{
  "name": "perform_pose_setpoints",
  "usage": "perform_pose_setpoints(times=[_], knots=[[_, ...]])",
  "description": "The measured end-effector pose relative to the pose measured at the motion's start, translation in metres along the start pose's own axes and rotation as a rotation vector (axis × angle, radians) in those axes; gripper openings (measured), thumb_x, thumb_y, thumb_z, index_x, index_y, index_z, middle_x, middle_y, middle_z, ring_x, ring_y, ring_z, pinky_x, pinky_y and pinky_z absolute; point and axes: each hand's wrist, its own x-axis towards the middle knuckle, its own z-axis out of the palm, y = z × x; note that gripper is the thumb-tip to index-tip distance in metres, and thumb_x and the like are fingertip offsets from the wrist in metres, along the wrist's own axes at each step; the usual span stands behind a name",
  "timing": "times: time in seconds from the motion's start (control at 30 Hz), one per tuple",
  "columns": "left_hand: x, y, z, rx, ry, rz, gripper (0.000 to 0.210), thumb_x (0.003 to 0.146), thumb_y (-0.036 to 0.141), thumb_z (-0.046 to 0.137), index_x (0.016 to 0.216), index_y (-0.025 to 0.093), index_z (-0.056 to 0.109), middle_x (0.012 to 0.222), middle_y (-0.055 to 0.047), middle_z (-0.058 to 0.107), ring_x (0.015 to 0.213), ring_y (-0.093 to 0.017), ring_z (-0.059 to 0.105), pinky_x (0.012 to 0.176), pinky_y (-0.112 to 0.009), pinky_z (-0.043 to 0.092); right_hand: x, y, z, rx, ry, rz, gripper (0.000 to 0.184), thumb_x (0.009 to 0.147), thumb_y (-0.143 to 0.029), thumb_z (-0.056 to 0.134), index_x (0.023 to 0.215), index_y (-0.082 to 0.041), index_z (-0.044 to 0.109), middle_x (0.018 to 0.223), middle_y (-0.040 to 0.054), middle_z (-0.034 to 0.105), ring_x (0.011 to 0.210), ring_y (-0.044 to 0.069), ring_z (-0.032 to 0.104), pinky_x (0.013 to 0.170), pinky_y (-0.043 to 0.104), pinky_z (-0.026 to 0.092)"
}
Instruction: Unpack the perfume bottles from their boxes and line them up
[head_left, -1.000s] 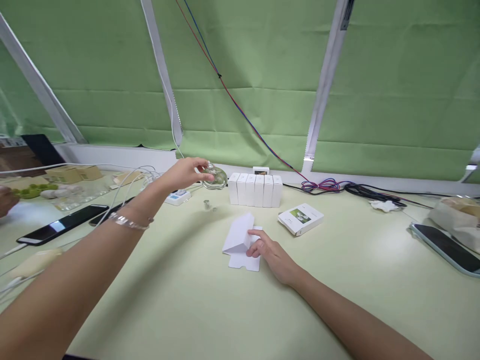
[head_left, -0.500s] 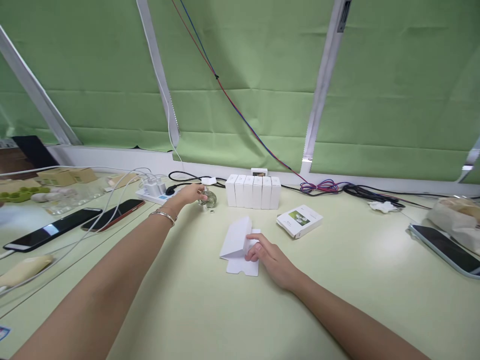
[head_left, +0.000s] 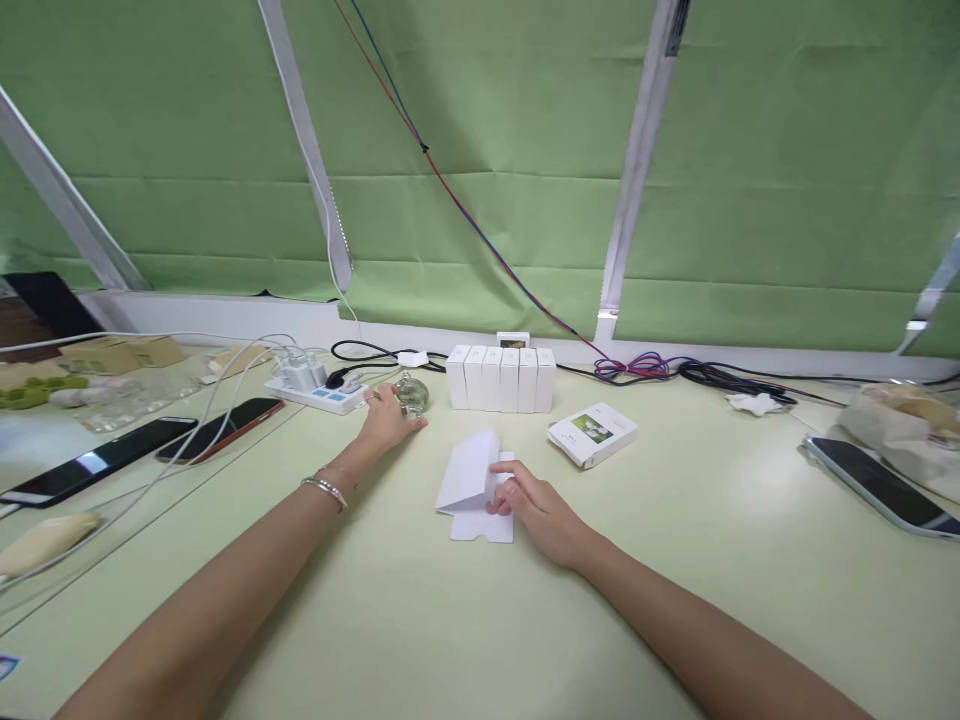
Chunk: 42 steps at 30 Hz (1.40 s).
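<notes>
A flattened white paper box (head_left: pixel 469 475) lies partly folded on the table, with a notched flap towards me. My right hand (head_left: pixel 544 515) grips its right side, the index finger stretched along the raised panel and the other fingers curled. My left hand (head_left: pixel 390 418) rests low beside a small round clear glass bottle (head_left: pixel 413 393). Its thumb is spread to the right and the other fingers reach forward along the bottle's left side. Part of the bottle's base is hidden by that hand.
Behind stands a row of several small white boxes (head_left: pixel 501 382). A white box with a green flower picture (head_left: pixel 592 435) lies to the right. A power strip (head_left: pixel 319 395), cables and phones (head_left: pixel 101 460) are on the left; another phone (head_left: pixel 885 485) lies far right.
My left hand has come off the top of the glass bottle and moved down and nearer, its thumb now spread. My right hand stays on the white paper box. The view has shifted slightly.
</notes>
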Motion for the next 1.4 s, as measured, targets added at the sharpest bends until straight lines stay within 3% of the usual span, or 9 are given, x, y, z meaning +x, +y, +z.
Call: perform_pose_setpoints(times=[0.13,0.3,0.5,0.63,0.73,0.9,1.03,1.2,1.4], knots=[[-0.034,0.038,-0.016,-0.025,-0.034,0.13,0.048,0.076,0.042,0.056,0.109,0.013,0.038,0.117,-0.016,0.041,0.106,-0.028,0.046,0.087,-0.038,0.041,0.001,0.002,0.001,-0.028,0.006,-0.022,0.041,0.093,-0.048,0.025,0.12,-0.023,0.041,0.092,0.0034,0.063,0.089,0.017,0.058,0.084,0.035,0.041],[-0.105,0.07,-0.019,0.041,-0.448,0.522,0.034,0.088,0.039,0.036,0.112,0.021,0.052,0.108,-0.01,0.058,0.103,-0.027,0.054,0.085,-0.04,0.043,0.0,0.003,-0.001,0.001,0.119,-0.208,0.036,0.093,-0.041,0.026,0.104,-0.02,0.053,0.082,0.0029,0.063,0.071,0.015,0.061,0.07,0.029,0.046],[-0.112,0.032,-0.028,0.138,-0.498,0.588,0.035,0.088,0.021,0.029,0.111,0.022,0.056,0.125,-0.008,0.054,0.118,-0.024,0.046,0.096,-0.038,0.037,0.004,0.016,-0.056,-0.768,0.559,-0.116,0.031,0.082,-0.013,0.035,0.106,-0.015,0.055,0.109,0.0111,0.059,0.106,0.024,0.049,0.093,0.038,0.035],[-0.087,-0.004,-0.043,0.223,-0.455,0.463,0.037,0.084,0.017,0.029,0.11,0.022,0.055,0.113,-0.009,0.059,0.108,-0.025,0.053,0.086,-0.036,0.042,0.004,0.03,-0.082,-1.073,0.599,0.349,0.042,0.081,-0.014,0.039,0.122,-0.014,0.048,0.132,0.0148,0.043,0.124,0.036,0.029,0.096,0.056,0.022],[-0.073,-0.025,-0.052,0.286,-0.413,0.355,0.036,0.08,0.016,0.032,0.104,0.021,0.057,0.105,-0.01,0.062,0.096,-0.025,0.058,0.08,-0.035,0.044,0.002,0.026,-0.075,-1.088,0.535,0.328,0.036,0.089,-0.029,0.033,0.115,-0.018,0.055,0.121,0.0139,0.053,0.11,0.034,0.042,0.088,0.056,0.026],[-0.069,-0.022,-0.061,0.289,-0.325,0.326,0.032,0.083,0.021,0.029,0.096,0.021,0.058,0.112,-0.01,0.059,0.104,-0.026,0.054,0.079,-0.037,0.045,0.005,0.005,-0.055,-0.924,0.508,0.072,0.04,0.093,-0.032,0.022,0.104,-0.024,0.06,0.106,0.0073,0.059,0.097,0.024,0.047,0.084,0.042,0.03],[-0.089,0.025,-0.06,0.15,-0.272,0.417,0.039,0.087,0.04,0.033,0.116,0.022,0.051,0.124,-0.008,0.053,0.115,-0.025,0.047,0.093,-0.039,0.039,0.007,0.006,-0.064,-0.661,0.704,0.337,0.043,0.088,-0.036,0.031,0.123,-0.017,0.046,0.125,0.0132,0.048,0.116,0.031,0.034,0.093,0.046,0.022],[-0.114,0.089,-0.035,-0.033,-0.435,0.495,0.085,0.071,0.064,0.051,0.138,0.019,0.024,0.141,-0.012,0.035,0.123,-0.03,0.039,0.098,-0.041,0.036,0.007,0.016,-0.074,-0.423,0.506,0.482,0.037,0.083,-0.043,0.037,0.082,-0.017,0.063,0.099,0.0123,0.061,0.102,0.031,0.047,0.086,0.042,0.031],[-0.113,0.095,0.01,-0.14,-0.383,0.443,0.085,0.07,0.043,0.058,0.139,0.014,0.018,0.14,-0.013,0.031,0.128,-0.032,0.026,0.101,-0.043,0.031,0.01,0.011,-0.064,-0.077,0.404,0.437,0.023,0.079,-0.039,0.045,0.091,-0.021,0.053,0.089,0.0037,0.063,0.082,0.019,0.057,0.07,0.03,0.043]])
